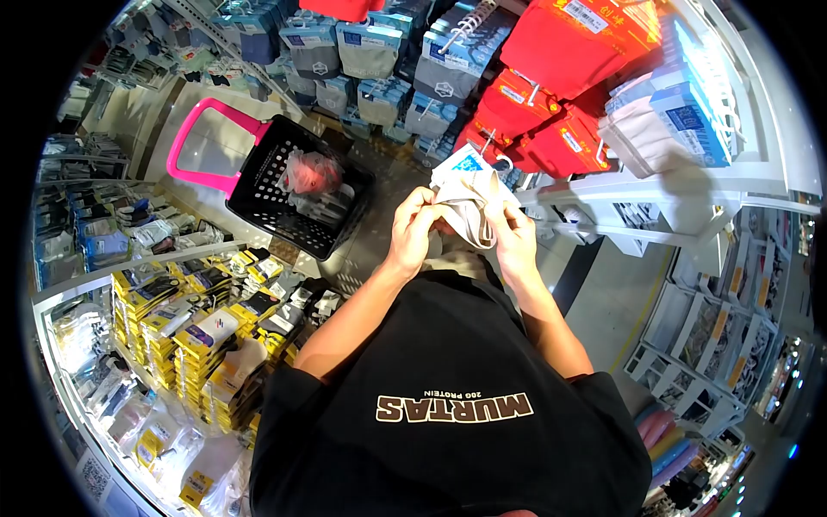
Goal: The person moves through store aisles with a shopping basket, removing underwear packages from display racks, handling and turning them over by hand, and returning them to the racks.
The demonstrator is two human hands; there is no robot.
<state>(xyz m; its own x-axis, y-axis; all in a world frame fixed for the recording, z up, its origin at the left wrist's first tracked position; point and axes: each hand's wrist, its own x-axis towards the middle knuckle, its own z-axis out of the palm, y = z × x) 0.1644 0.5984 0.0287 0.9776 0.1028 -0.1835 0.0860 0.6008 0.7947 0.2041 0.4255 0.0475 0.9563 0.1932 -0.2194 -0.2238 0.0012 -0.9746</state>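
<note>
Head view: your left hand and right hand pinch the pale garment, aligned near-to-far, card far; basket left.

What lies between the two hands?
A pale cloth with a blue-and-white card, held by the left hand and right hand; the head view shows it.

Both bare forearms reach forward from the torso, angled inward. The left hand and right hand face each other, slightly apart, fingers curled, thumbs pressed in a pinch.
</note>
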